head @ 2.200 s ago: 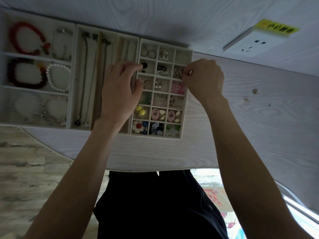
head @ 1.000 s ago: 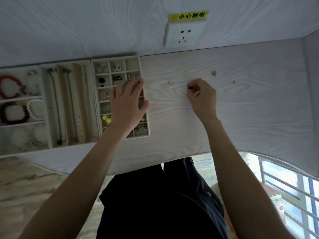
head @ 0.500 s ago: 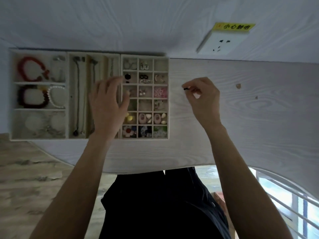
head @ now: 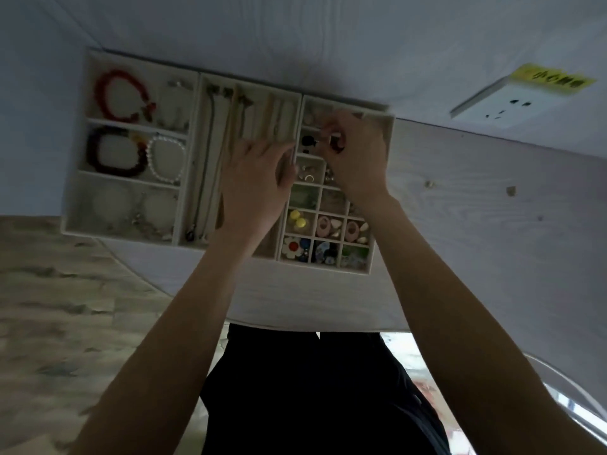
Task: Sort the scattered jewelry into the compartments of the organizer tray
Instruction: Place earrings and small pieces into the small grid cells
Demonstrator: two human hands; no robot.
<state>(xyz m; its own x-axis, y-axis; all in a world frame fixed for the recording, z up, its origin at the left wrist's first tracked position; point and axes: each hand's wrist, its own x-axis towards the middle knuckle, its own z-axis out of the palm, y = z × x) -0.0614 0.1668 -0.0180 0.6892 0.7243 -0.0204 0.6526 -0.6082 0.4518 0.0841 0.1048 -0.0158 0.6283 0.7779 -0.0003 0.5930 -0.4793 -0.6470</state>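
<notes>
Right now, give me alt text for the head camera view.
Right hand lowers a small dark piece over the grid tray; left hand rests open on the necklace tray. Bracelet tray sits left.

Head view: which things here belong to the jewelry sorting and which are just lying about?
Part of the job:
organizer tray
right hand, over the small compartments
left hand
loose pieces on the table

Just there:
wall socket
yellow label
</notes>
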